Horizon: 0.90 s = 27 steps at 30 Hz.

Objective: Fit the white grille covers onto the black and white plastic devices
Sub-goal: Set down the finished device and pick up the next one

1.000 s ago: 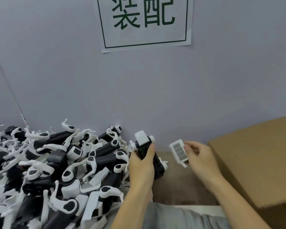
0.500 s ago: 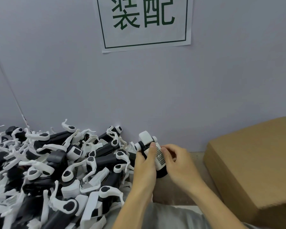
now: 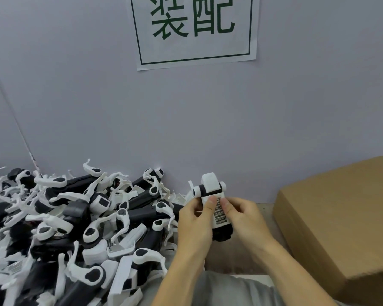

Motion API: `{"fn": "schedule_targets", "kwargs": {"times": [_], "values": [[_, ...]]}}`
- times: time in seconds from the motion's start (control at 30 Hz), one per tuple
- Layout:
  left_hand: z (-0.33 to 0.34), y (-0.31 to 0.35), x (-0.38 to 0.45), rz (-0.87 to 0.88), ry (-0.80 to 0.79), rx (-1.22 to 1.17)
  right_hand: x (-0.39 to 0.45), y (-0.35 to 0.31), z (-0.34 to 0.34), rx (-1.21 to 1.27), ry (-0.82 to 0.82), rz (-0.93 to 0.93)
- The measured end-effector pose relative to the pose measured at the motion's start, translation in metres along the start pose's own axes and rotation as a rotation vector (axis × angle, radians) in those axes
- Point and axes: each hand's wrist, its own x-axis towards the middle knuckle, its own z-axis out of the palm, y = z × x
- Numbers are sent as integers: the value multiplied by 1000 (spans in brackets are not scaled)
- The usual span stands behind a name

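Head view: left hand (image 3: 195,219) grips the black and white device (image 3: 212,191); right hand (image 3: 243,215) also holds it, thumb pressing the white grille cover (image 3: 219,212) between both thumbs.

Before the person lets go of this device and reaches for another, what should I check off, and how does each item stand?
1. left hand grips the device: ok.
2. right hand holds the grille cover against the device face: ok.
3. Cover lines up along the body: ok.
4. Cover clipped flush on every edge: cannot tell; thumbs hide the top corners.
5. More devices wait in the pile: ok.
6. The cardboard box sits apart from both hands: ok.
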Motion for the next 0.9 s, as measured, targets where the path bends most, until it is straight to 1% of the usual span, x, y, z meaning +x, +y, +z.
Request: {"fn": "schedule_targets", "kwargs": {"times": [0.07,0.13,0.2,0.23,0.27,0.33,0.37,0.4,0.43,0.47,0.5,0.57,0.63,0.67,0.7,0.73,0.8,0.83,0.87,0.9], "values": [[2,-1,-2,34,21,63,0,3,0,-87,68,-21],[3,-1,-3,34,59,92,0,5,3,-124,98,-65],[2,-1,-3,25,123,93,0,7,9,-193,123,-136],[1,-1,-2,15,161,74,0,8,11,-265,129,-182],[0,0,-1,-5,196,41,-1,8,10,-369,109,-236],[-2,3,4,-87,229,-87,-1,5,8,-603,-30,-329],[-2,5,6,-134,204,-160,-2,4,7,-728,-89,-349],[-1,7,6,-159,158,-201,-1,5,4,-839,-112,-346],[0,9,6,-160,98,-204,0,6,1,-908,-104,-327],[1,10,5,-146,45,-183,2,6,-2,-916,-83,-294],[3,10,2,-122,13,-160,2,4,-6,-855,-50,-252],[6,6,-2,-46,18,-93,5,-1,-14,-591,29,-90],[9,2,-6,76,87,10,10,-14,-30,-208,173,68],[10,1,-7,127,125,51,14,-26,-41,-11,245,92],[11,-1,-8,148,150,70,14,-40,-56,168,283,67],[10,-3,-8,140,158,75,15,-54,-73,355,280,-11],[10,-10,-6,70,142,75,12,-80,-111,691,252,-223],[9,-14,-5,32,130,83,9,-87,-133,786,330,-272],[9,-17,-5,-3,111,100,8,-89,-153,815,433,-262],[10,-20,-4,-36,82,126,6,-88,-166,788,530,-237]]}}
